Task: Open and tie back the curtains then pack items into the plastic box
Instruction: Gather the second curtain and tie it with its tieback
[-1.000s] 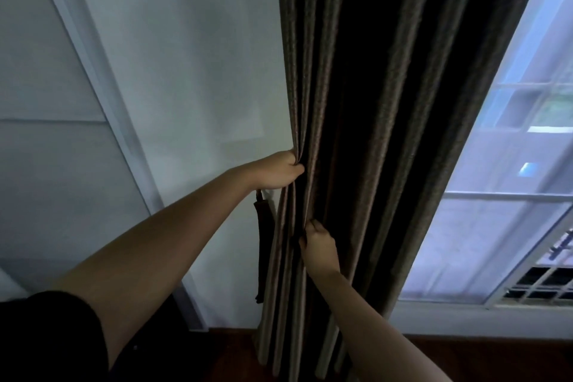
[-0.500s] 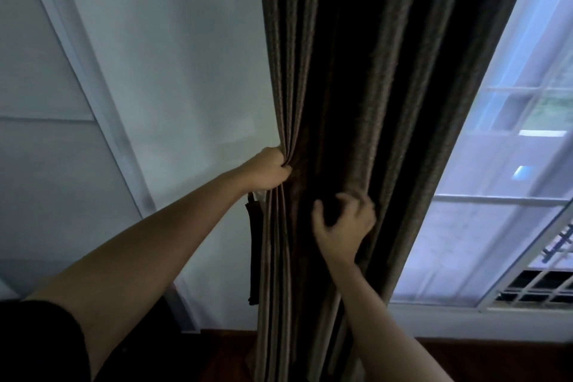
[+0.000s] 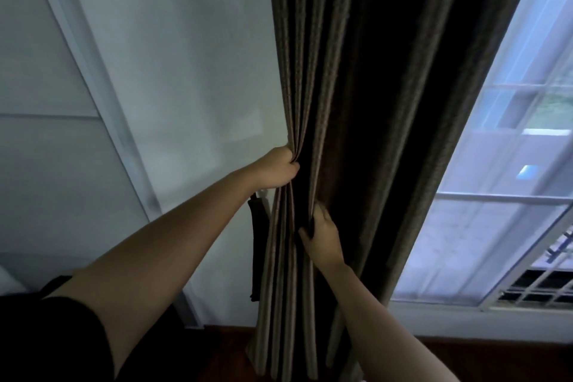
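Note:
A dark brown pleated curtain (image 3: 356,87) hangs bunched between the white wall and the window. My left hand (image 3: 277,167) grips the curtain's left folds at mid height. Lower and to the right, my right hand (image 3: 322,231) holds a fold, its fingers tucked into the pleats and its thumb outside. A dark tie-back strap (image 3: 256,245) hangs from a wall hook just left of the curtain, under my left wrist. No plastic box is in view.
The window (image 3: 508,183) with its white frame and an outer grille (image 3: 545,285) is uncovered on the right. White wall with a door frame or trim (image 3: 102,96) lies to the left. Dark wooden floor (image 3: 483,357) runs below.
My right hand came down and left from the wider folds and now holds a pleat nearer my left hand. My left hand kept its grip on the curtain.

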A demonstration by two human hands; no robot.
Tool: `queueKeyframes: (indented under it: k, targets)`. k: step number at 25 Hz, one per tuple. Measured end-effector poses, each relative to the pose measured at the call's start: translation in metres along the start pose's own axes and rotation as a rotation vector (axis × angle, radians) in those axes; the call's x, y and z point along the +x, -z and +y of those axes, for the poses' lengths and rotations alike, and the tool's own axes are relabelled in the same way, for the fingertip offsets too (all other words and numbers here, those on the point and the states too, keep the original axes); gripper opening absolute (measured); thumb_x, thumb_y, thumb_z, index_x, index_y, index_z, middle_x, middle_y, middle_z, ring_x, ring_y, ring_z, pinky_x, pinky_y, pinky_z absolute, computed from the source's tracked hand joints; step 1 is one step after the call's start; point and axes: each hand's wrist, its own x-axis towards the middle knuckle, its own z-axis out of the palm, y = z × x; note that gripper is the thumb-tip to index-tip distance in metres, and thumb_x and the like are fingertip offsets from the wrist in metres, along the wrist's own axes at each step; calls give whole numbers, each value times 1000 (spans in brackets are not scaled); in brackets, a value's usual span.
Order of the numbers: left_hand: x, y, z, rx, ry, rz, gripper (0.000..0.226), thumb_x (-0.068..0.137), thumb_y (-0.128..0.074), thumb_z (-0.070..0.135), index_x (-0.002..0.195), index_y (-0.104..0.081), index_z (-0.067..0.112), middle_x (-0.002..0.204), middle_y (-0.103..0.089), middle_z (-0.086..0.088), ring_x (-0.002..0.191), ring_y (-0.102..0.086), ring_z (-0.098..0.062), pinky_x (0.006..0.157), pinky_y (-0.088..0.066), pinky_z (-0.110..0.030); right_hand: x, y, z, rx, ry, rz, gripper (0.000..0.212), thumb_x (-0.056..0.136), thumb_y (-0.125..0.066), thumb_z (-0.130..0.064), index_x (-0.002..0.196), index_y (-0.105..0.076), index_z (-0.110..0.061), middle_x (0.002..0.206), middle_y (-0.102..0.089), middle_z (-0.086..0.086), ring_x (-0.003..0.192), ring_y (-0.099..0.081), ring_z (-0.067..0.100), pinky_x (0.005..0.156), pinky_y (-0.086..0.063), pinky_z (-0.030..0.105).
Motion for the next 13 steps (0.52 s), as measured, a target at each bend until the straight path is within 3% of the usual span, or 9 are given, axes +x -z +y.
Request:
queueKeyframes:
  k: [3,6,8,10,11,13]
  targets:
    - [1,-8,7,-65,6,-19,40,95,-38,10,134,-45,7,131,-52,-10,111,-51,-19,93,-38,-23,-1,-7,-7,-9,-78,-67,54,86,-55,-6,134,-33,-20,123,-56,9,110,-57,22,96,-49,41]
    - [2,-14,17,-112,41,-13,36,87,-54,23,121,-55,11,114,-61,-6,99,-59,-17,90,-49,-30,0,-14,-21,-36,-107,-105,62,88,-51,-4,142,-21,-16,126,-52,11,111,-56,24,95,-50,39]
    - [3,-19,22,-71,40,66,46,79,-64,39,116,-58,11,106,-64,-4,92,-62,-18,86,-54,-35,0,-15,-28,-29,-97,-192,63,87,-52,-5,142,-22,-12,129,-50,11,114,-54,25,96,-48,39]
    - [4,-21,20,10,21,149,44,83,-61,36,112,-58,3,103,-66,-11,88,-64,-24,82,-55,-39,-4,-7,-30,-69,-17,-298,58,84,-52,-14,138,-31,-10,132,-48,12,121,-48,27,103,-42,38]
    - [5,-20,17,35,19,160,38,87,-56,29,112,-57,0,105,-66,-16,90,-65,-29,83,-55,-43,-5,2,-30,-139,43,-229,54,82,-48,-22,133,-39,-9,132,-48,12,121,-46,29,103,-40,39]
    - [2,-14,12,10,40,130,33,91,-48,18,118,-55,-1,115,-62,-20,98,-62,-32,89,-53,-41,0,24,-22,-198,140,278,42,76,-50,-29,112,-57,-9,126,-51,14,116,-47,30,100,-37,39]
